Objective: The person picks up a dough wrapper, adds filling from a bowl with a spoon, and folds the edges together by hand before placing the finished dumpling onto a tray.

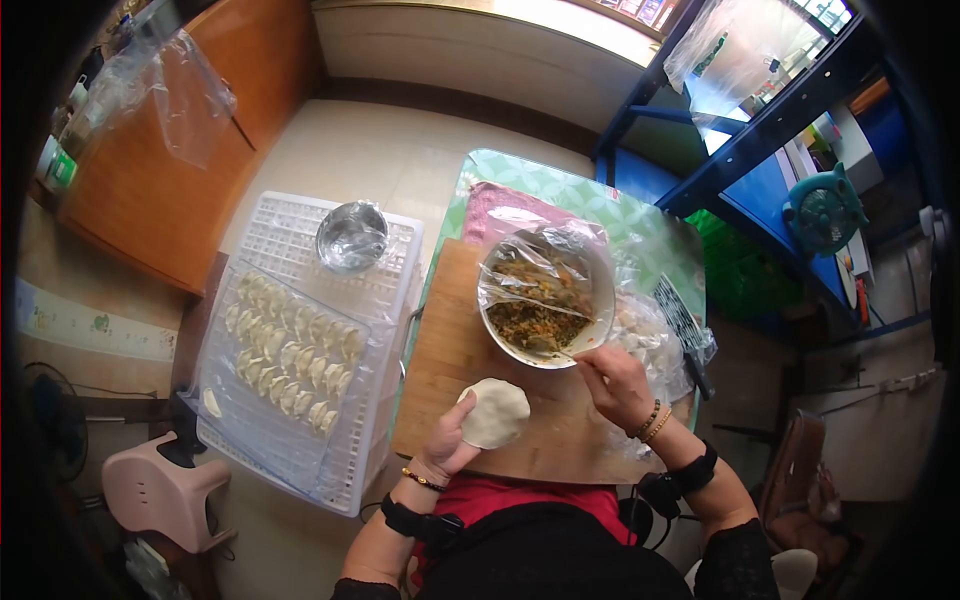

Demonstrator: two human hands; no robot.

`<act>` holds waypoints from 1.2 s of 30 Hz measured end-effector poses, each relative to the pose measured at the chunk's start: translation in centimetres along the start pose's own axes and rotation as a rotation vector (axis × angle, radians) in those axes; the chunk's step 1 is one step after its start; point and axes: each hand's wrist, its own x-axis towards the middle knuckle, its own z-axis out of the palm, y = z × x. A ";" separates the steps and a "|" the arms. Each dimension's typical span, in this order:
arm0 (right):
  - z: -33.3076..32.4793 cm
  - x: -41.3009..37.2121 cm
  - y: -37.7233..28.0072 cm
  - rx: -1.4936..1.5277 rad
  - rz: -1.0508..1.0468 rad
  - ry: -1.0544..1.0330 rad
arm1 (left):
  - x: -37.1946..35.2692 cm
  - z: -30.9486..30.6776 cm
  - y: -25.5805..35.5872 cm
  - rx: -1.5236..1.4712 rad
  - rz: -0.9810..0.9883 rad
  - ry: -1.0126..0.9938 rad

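Note:
My left hand (448, 442) holds a round, flat dumpling wrapper (497, 414) by its left edge, thumb on top, above the front of the wooden board (440, 330). My right hand (616, 384) is at the near rim of a white bowl (604, 318), its fingers closed on the thin handle of a spoon (562, 354). The spoon's far end is hidden in the chopped brown-green filling (532, 328). Clear plastic film (530, 262) covers the far part of the bowl.
Left of the table, a white plastic crate (378, 440) carries a tray (225, 340) of several folded dumplings (290, 350) and a film-covered metal bowl (352, 237). Right of the board lie a plastic bag (645, 340) and a cleaver (683, 330). A pink stool (165, 490) stands lower left.

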 end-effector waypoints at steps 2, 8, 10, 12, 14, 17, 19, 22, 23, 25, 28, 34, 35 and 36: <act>-0.2 -0.2 -0.3 0.081 0.081 0.091 | 0.1 -0.2 0.2 -0.037 -0.002 -0.034; 2.7 -0.2 0.3 0.212 0.376 0.278 | 0.3 -0.1 0.2 -0.044 0.002 -0.090; 3.5 0.1 -0.5 0.188 0.346 0.284 | 0.1 -0.3 0.3 -0.046 0.007 -0.060; 4.2 0.0 -0.8 0.208 0.308 0.303 | 0.0 -0.3 0.4 -0.047 0.011 -0.034; 4.7 0.0 -1.1 0.204 0.315 0.302 | -0.3 -0.1 0.8 -0.052 0.043 -0.040; 4.9 -0.1 -1.6 0.247 0.346 0.309 | -0.5 0.0 1.1 -0.052 0.064 -0.034; 5.2 -0.2 -1.8 0.307 0.368 0.259 | -0.6 0.1 1.4 -0.051 0.068 -0.024; 5.9 -0.1 -1.8 0.348 0.332 0.283 | -0.7 0.3 1.7 -0.042 0.090 0.005; 6.1 0.0 -1.5 0.349 0.332 0.283 | -0.7 0.3 1.8 -0.035 0.106 0.023; 6.4 0.2 -1.1 0.564 0.537 0.226 | -0.7 0.4 2.1 -0.028 0.128 0.022; 5.6 1.1 -0.8 0.870 0.652 0.210 | -0.8 0.7 2.6 -0.017 0.160 0.031; 4.3 1.1 0.9 1.143 0.802 0.190 | -0.6 1.6 3.4 0.024 0.186 0.053; 4.2 1.0 1.1 1.183 0.804 0.179 | -0.5 1.6 3.6 0.004 0.180 0.028; 4.0 0.9 1.2 1.223 0.807 0.169 | -0.4 1.8 3.9 0.010 0.178 0.028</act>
